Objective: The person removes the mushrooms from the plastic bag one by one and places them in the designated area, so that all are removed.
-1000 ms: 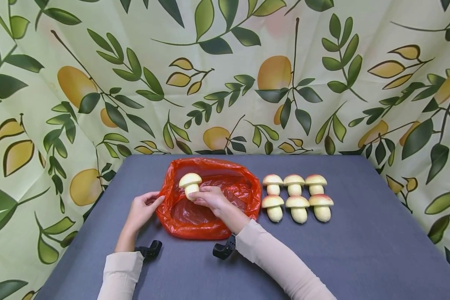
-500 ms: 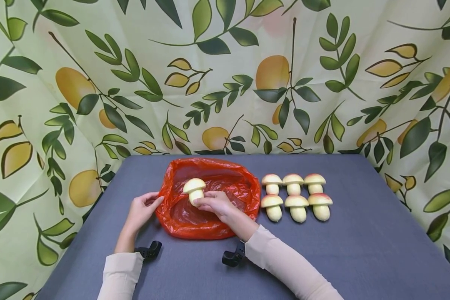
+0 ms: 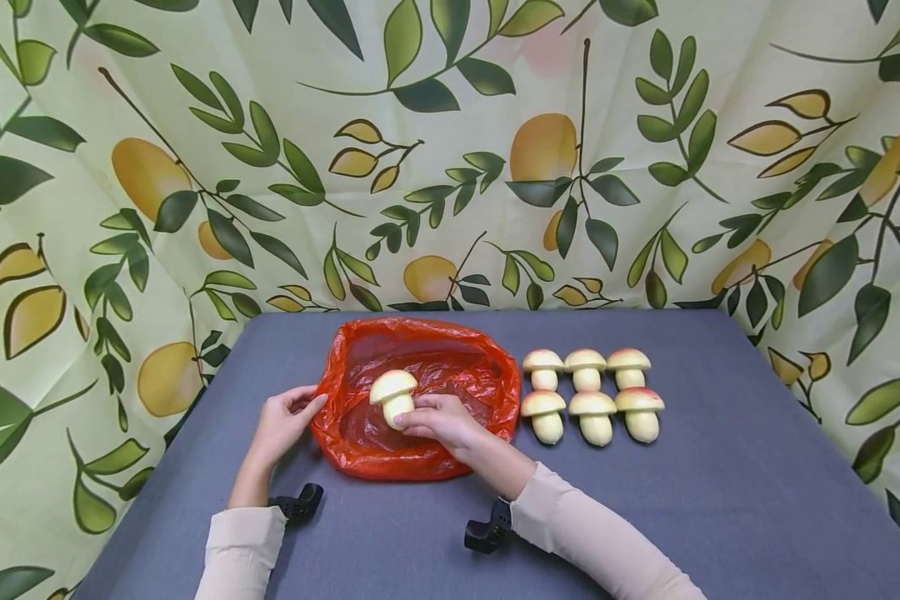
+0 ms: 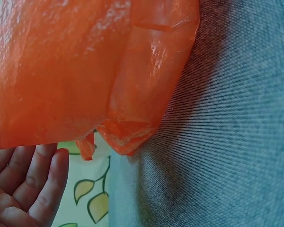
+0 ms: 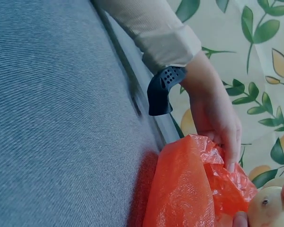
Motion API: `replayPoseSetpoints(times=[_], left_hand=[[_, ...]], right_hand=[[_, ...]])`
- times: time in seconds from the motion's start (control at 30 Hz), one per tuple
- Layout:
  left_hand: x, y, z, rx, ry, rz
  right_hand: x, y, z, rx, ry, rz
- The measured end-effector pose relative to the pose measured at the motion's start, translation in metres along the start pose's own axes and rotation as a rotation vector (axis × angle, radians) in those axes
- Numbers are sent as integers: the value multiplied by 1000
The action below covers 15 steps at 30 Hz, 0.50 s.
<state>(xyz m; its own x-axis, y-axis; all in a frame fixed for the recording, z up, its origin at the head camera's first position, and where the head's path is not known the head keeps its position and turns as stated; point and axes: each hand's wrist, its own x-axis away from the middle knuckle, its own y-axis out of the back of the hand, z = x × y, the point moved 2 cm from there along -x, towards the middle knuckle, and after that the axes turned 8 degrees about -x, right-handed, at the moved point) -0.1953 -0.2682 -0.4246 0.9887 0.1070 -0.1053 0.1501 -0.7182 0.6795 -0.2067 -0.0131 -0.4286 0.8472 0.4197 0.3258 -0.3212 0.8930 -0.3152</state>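
A red plastic bag [image 3: 412, 467] stands on the table with its mouth spread wide and its rim folded outward. My left hand [image 3: 287, 421] pinches the bag's left rim between thumb and fingers; in the left wrist view its fingers [image 4: 33, 177] reach behind the bag's edge. Over the bag's mouth, my right hand [image 3: 446, 427] grips a pale toy mushroom [image 3: 394, 395] by the stem, cap upward and slightly tilted. In the right wrist view the mushroom [image 5: 269, 208] shows its stem end, partly cut off by the frame.
Right of the bag, several mushrooms with reddish caps [image 3: 595, 417] lie in two rows on the grey table [image 3: 720, 492]. A leaf-patterned cloth [image 3: 450, 167] hangs behind and at both sides. Each wrist wears a black camera [image 3: 487, 532].
My right hand has drawn the mushroom toward me and a little to the right above the bag. The left hand has stayed at the rim.
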Motion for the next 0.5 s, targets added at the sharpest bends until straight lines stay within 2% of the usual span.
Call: replayPoseSetpoints(times=[0.5], left_hand=[[-1,-1,1,11,-8,1]], right_hand=[[17,11,5,-42,46,42]])
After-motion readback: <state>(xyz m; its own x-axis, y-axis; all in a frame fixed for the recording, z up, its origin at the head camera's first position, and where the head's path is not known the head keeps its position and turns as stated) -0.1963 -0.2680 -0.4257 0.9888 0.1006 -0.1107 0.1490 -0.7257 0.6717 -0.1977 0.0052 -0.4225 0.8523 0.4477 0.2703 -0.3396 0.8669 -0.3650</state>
